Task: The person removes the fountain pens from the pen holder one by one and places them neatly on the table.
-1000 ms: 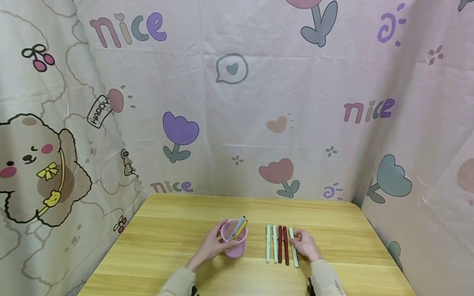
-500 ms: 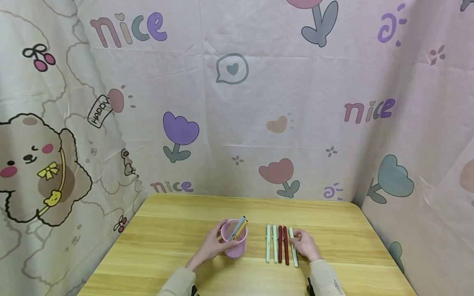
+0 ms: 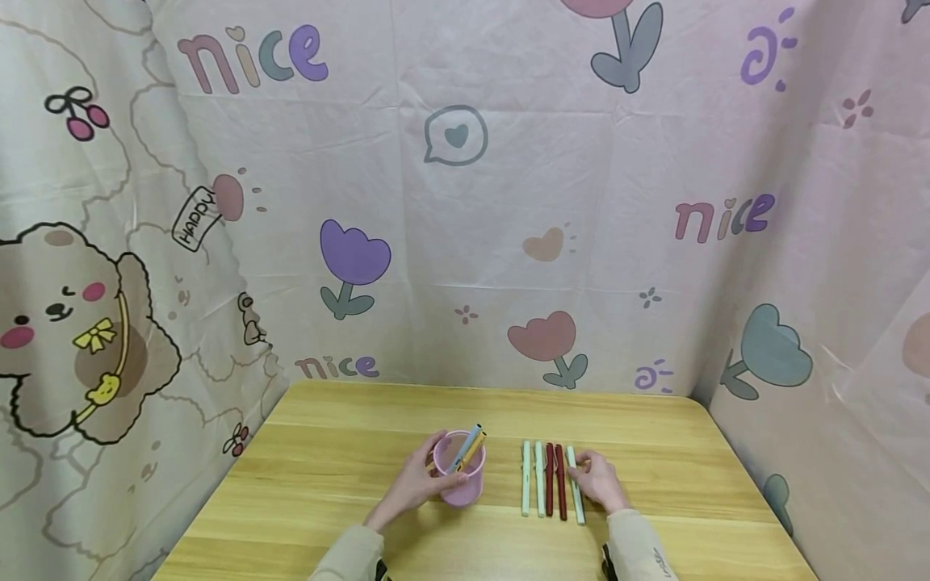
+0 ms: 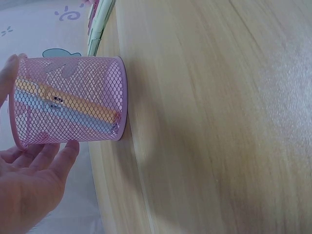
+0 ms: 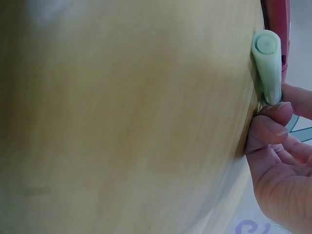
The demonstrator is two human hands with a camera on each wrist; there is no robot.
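Left hand (image 3: 416, 486) wrapped round the pink mesh cup (image 3: 468, 492), thumb on the near side, fingers on the far side near the rim. Cup is upright, base at the tabletop, left of the pen row. Inside it, a light blue pen (image 3: 465, 448) and a yellow pen (image 3: 475, 449) lean together, upper ends poking past the rim; mesh shows their lower ends down at the base. Right hand (image 3: 601, 482) is at the rightmost green pen (image 3: 579, 504), fingertips touching it, fingers bent; can't tell if it's a real pinch or just contact. That pen lies on the table, slightly angled. Going left from it: right red pen (image 3: 561, 488) and left red pen (image 3: 550, 488) just beside each other, then inner green pen (image 3: 540, 480) and outer green pen (image 3: 526, 484), all roughly parallel. Wood-grain table (image 3: 327, 452) under everything, printed cloth backdrop (image 3: 465, 218) behind. Light sleeves on both arms.
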